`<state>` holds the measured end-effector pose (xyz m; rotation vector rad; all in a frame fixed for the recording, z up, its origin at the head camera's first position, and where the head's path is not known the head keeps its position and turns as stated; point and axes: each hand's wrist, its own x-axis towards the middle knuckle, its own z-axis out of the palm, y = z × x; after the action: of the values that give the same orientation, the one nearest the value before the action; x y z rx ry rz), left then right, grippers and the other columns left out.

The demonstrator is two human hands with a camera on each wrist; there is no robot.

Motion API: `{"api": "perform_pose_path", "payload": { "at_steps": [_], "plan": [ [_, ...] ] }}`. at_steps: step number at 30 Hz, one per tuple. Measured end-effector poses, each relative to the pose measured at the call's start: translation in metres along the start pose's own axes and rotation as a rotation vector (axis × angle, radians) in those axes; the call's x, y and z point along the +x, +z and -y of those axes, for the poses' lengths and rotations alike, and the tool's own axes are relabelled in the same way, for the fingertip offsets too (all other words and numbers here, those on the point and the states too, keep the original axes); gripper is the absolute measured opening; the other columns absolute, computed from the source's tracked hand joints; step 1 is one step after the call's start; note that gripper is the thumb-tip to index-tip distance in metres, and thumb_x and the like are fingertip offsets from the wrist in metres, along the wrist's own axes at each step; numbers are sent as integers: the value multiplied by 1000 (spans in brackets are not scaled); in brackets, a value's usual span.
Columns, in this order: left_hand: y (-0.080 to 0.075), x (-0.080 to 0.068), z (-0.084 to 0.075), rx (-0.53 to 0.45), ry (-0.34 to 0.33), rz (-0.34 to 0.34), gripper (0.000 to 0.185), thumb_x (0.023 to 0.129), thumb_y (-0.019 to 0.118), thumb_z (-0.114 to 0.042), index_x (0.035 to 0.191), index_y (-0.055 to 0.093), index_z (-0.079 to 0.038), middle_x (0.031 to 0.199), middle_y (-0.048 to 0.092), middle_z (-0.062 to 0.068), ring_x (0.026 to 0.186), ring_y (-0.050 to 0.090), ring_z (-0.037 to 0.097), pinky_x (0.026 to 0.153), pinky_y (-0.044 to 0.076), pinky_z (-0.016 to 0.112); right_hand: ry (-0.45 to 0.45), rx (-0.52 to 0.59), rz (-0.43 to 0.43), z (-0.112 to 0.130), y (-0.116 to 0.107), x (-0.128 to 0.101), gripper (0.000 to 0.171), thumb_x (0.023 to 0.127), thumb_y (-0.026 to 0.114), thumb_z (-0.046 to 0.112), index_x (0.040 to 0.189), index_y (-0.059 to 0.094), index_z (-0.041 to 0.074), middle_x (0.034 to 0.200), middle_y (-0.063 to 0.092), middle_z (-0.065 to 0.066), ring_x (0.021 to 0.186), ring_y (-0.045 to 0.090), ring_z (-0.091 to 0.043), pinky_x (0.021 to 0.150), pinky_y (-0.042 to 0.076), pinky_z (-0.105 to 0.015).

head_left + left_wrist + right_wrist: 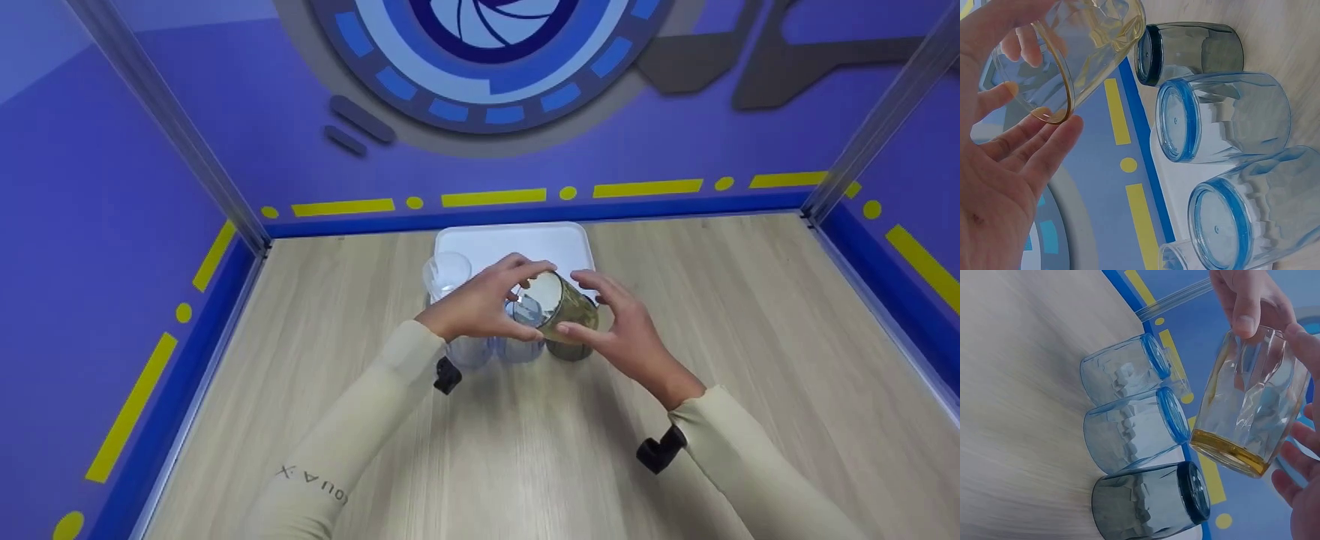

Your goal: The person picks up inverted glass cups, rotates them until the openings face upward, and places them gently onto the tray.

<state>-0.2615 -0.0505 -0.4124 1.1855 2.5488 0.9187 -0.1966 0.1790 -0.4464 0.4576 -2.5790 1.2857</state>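
Note:
A pale amber drinking glass [577,311] is held tilted in the air between both hands, its mouth facing left in the head view. My left hand [487,304] grips it around the rim, thumb below and fingers above; fingertips meet the rim in the left wrist view. My right hand [634,334] curves about the base end, its thumb along the near side. In the right wrist view the thick amber base points down toward the table. Close beneath, a dark grey glass [1202,53] and two blue-tinted glasses [1230,121] stand upside down in a row.
A white tray [517,236] lies behind the row, near the back wall. One clear cup-like piece [450,271] shows at its left side, partly behind my left hand. Blue panels [165,247] enclose the wooden table [750,315] on the left, back and right.

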Motion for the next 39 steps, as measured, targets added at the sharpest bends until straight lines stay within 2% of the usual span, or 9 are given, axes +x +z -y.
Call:
{"api": "perform_pose_path", "payload": {
  "at_steps": [12, 21, 27, 39],
  "plan": [
    [-1, -1, -4, 4, -5, 6, 84, 74, 82, -41, 146, 38, -39, 131, 47, -2, 113, 51, 16, 93, 53, 30, 10, 30, 45, 1, 3, 2, 71, 79, 78, 39, 140, 49, 18, 137, 56, -2, 123, 53, -21, 100, 47, -47],
    [0, 0, -6, 15, 7, 13, 83, 75, 81, -41, 146, 39, -35, 131, 47, -5, 112, 50, 11, 95, 53, 34, 16, 36, 63, -1, 5, 1, 73, 79, 78, 38, 142, 47, 15, 137, 57, -2, 119, 55, -19, 98, 50, -42],
    [0, 1, -8, 21, 29, 7, 89, 75, 81, -39, 149, 33, -30, 135, 48, -5, 117, 50, 10, 94, 52, 29, -1, 8, 66, -3, 5, 2, 78, 76, 81, 37, 142, 46, 14, 135, 57, -3, 118, 55, -20, 96, 50, -46],
    [0, 2, -14, 16, 11, 15, 92, 75, 81, -43, 150, 31, -29, 142, 49, -3, 121, 51, 11, 99, 51, 30, 2, -55, 131, -5, 2, 5, 86, 73, 84, 36, 145, 42, 16, 134, 54, -7, 119, 54, -21, 93, 53, -40]
  ]
}}
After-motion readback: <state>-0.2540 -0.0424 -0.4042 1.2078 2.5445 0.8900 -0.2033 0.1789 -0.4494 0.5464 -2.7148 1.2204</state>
